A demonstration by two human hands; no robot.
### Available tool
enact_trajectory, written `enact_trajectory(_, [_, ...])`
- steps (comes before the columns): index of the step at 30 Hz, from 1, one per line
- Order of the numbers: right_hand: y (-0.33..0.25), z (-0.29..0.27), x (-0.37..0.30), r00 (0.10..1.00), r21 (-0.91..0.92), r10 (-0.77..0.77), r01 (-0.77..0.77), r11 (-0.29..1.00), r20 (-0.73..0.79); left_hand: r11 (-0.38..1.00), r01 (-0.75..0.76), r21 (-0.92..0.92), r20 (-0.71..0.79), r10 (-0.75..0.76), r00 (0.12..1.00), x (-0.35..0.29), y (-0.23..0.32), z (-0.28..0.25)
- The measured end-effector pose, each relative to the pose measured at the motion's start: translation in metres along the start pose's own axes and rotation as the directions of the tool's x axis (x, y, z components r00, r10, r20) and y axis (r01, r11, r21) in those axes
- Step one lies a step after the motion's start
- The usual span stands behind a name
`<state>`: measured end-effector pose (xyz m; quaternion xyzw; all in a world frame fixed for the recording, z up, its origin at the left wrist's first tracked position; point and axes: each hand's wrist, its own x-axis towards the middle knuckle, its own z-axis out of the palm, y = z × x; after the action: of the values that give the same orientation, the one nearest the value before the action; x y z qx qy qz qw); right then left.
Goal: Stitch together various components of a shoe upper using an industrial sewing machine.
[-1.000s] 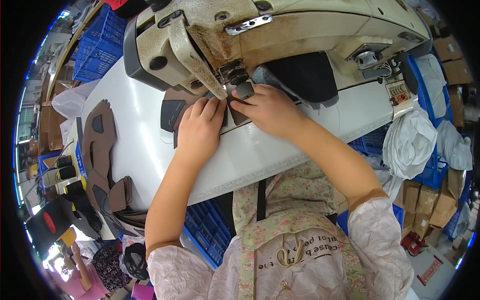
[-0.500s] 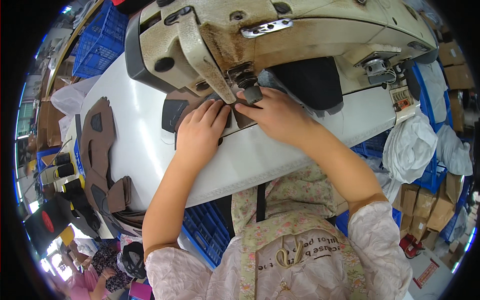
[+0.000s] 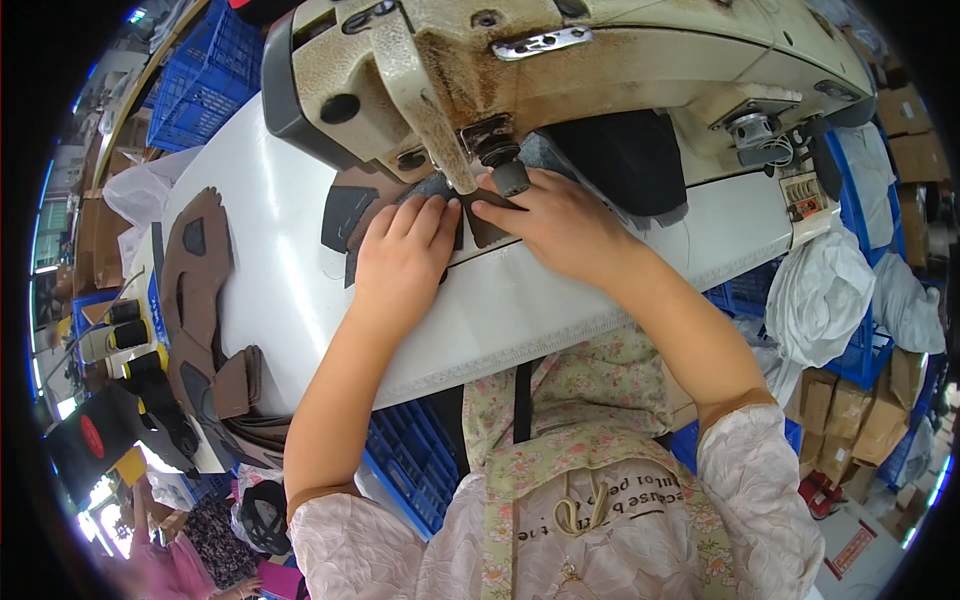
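Beneath the head of a worn cream sewing machine (image 3: pixel 440 95), my left hand (image 3: pixel 405 245) lies flat on brown and dark shoe-upper pieces (image 3: pixel 365 205), its fingers stretched forward side by side. My right hand (image 3: pixel 565 220) is close beside it, right of the presser area, with the thumb pointing left over a brown piece (image 3: pixel 487 228). Its other fingers reach behind a dark round knob (image 3: pixel 511 178) and are partly hidden. The needle and stitching point cannot be seen. A large black piece (image 3: pixel 625 165) extends under the machine arm to the right.
Brown cut pieces (image 3: pixel 195 280) lie along the white table's (image 3: pixel 280 220) left side. Thread spools (image 3: pixel 130 335) stand farther left. Blue crates (image 3: pixel 205 80), a white bag (image 3: pixel 820 290) and cardboard boxes (image 3: pixel 850 410) surround the table. Another person (image 3: pixel 175 565) is at the lower left.
The machine and table sit slightly differently in the picture, a small view shift. My hands stay nearly in place on the pieces. The other person at the lower left has moved.
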<state>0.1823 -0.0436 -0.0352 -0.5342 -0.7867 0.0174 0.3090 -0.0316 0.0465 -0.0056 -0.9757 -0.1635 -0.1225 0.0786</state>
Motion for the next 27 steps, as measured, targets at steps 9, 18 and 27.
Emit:
enact_trajectory(9, [-0.003,-0.008,-0.009,0.992,0.049,0.04,-0.045,0.998,0.116,0.998,-0.023,-0.053,0.052,0.026,0.998,-0.008,-0.006,-0.002])
enact_trajectory(18, [-0.005,-0.004,-0.005,0.997,-0.008,0.071,-0.071,0.997,0.012,0.998,-0.024,0.056,0.016,0.023,1.0,-0.005,-0.002,0.004])
enact_trajectory(27, [-0.002,-0.006,0.004,0.991,-0.053,0.121,-0.117,0.992,0.064,0.998,0.025,0.065,-0.002,-0.025,1.0,0.003,-0.001,-0.003])
